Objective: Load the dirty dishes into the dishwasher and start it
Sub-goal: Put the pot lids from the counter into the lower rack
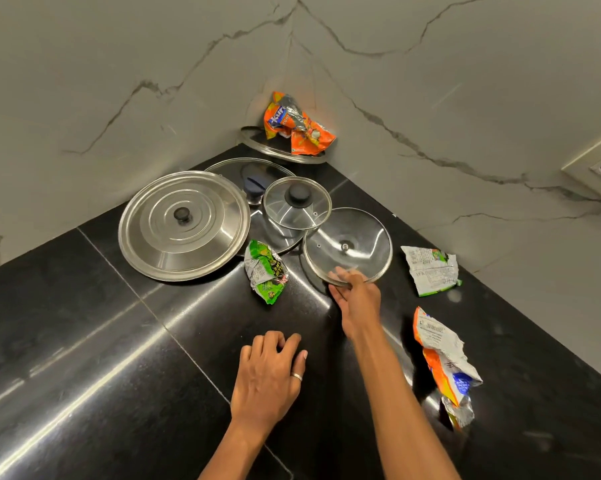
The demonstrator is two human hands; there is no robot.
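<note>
- Left grip (269, 375): loosely curled, holding nothing, resting on black tabletop (84, 341), lower centre.
- Steel lid (184, 225): centre left, flat.
- Right grip (356, 299): pinching glass lid (349, 244) by near rim, centre.
- Orange wrapper (441, 355): lower right.

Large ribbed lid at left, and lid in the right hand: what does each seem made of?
Large round silver lid: probably polished stainless steel; opaque, mirror glints. Round clear lid in the right hand: seemingly glass, metal-rimmed; black counter shows through.
</note>
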